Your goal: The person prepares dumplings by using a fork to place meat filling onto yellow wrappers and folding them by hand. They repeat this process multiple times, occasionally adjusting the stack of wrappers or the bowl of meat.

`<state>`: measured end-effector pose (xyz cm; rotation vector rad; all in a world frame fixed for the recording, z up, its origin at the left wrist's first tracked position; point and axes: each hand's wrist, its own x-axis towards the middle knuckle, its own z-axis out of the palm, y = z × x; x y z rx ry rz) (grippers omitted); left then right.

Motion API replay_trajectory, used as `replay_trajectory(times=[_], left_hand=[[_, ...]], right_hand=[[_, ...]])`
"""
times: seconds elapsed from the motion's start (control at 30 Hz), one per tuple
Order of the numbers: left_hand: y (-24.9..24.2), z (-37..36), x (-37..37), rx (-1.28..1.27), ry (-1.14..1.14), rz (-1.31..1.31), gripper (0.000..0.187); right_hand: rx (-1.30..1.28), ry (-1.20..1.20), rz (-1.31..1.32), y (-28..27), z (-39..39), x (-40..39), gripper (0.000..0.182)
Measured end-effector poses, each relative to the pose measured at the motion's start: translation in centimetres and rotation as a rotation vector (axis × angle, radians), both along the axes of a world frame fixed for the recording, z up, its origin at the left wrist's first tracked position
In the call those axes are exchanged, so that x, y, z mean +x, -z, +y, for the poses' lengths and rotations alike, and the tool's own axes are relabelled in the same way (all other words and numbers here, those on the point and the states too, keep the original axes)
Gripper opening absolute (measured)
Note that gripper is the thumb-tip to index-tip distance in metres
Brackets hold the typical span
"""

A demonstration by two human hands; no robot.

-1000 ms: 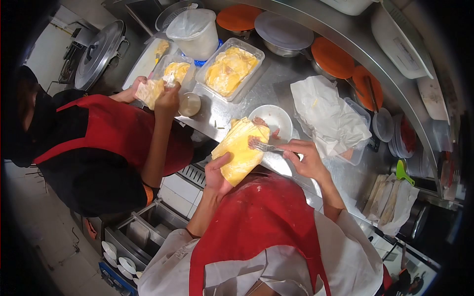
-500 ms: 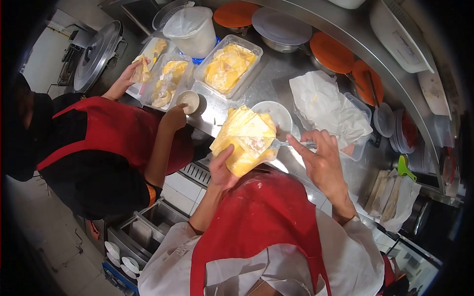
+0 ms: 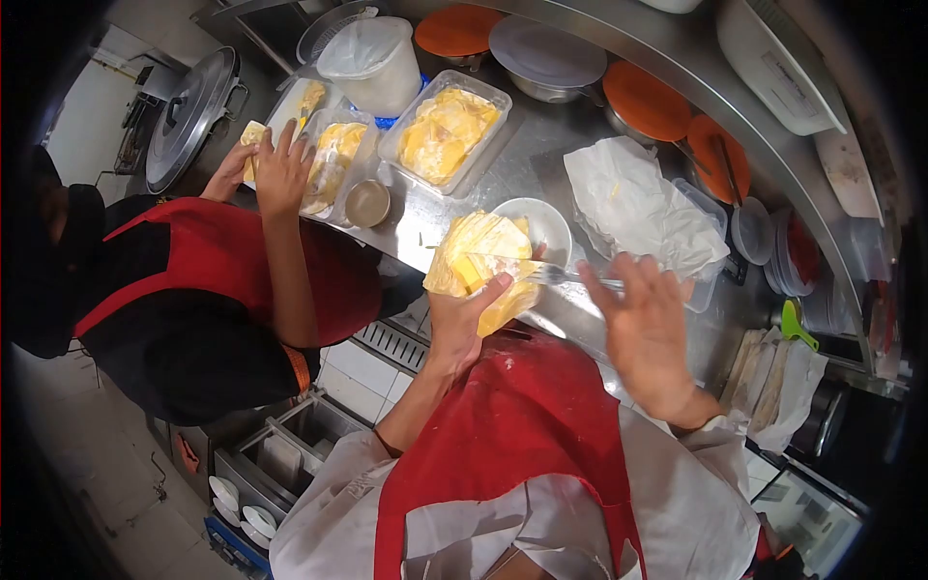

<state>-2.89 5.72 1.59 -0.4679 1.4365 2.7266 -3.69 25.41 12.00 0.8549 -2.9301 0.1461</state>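
A stack of floury yellow sheets (image 3: 474, 246) rests in my left hand (image 3: 459, 319), with my thumb over its front edge and my fingers beneath. A metal fork (image 3: 551, 275) lies with its head over the stack's right side, and its handle reaches toward my right hand (image 3: 643, 324). The fingers of my right hand are spread and raised around the handle's end; whether they touch it is unclear. Behind the stack, a white bowl (image 3: 549, 230) sits on the steel counter (image 3: 527, 145), partly hidden.
At left, a co-worker in a red apron (image 3: 242, 261) handles a yellow piece (image 3: 253, 135). Trays of yellow sheets (image 3: 447, 135), a small bowl (image 3: 367, 203) and a white bucket (image 3: 371, 68) stand behind. Crumpled white paper (image 3: 638, 208) lies to the right, below covered pots (image 3: 646, 101).
My left hand and the stack have shifted slightly right, and my thumb has come over its edge. My right fingers have spread out. The co-worker's hand has moved from the small bowl to the yellow piece.
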Motion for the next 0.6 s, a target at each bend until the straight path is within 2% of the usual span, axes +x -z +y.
replay_trajectory(times=[0.1,0.13,0.2,0.23,0.3,0.37,0.6], left_hand=[[0.6,-0.7,0.2,-0.005,0.012,-0.060,0.061],[0.7,-1.1,0.3,0.108,0.001,-0.091,0.059],[1.1,-1.9,0.7,0.336,-0.021,-0.150,0.054],[1.5,-2.2,0.9,0.347,-0.006,-0.159,0.055],[2.2,-2.6,1.2,0.367,0.026,-0.169,0.055],[2.3,-2.9,1.5,0.346,0.012,-0.212,0.057],[3.2,-4.1,2.1,0.370,-0.012,-0.270,0.059]], right_hand=[[0.023,0.084,-0.012,-0.9,3.2,-0.8,0.044],[-0.115,0.132,0.020,-1.1,3.2,-1.0,0.035],[-0.452,0.125,-0.154,1.8,1.6,-2.2,0.026],[-0.621,0.124,-0.244,3.7,0.3,-2.6,0.022],[-0.721,0.095,-0.380,6.0,-3.3,-2.6,0.025],[-0.710,0.093,-0.375,7.9,-5.7,-2.3,0.031],[-0.735,-0.066,-0.515,9.0,-6.3,-3.2,0.023]])
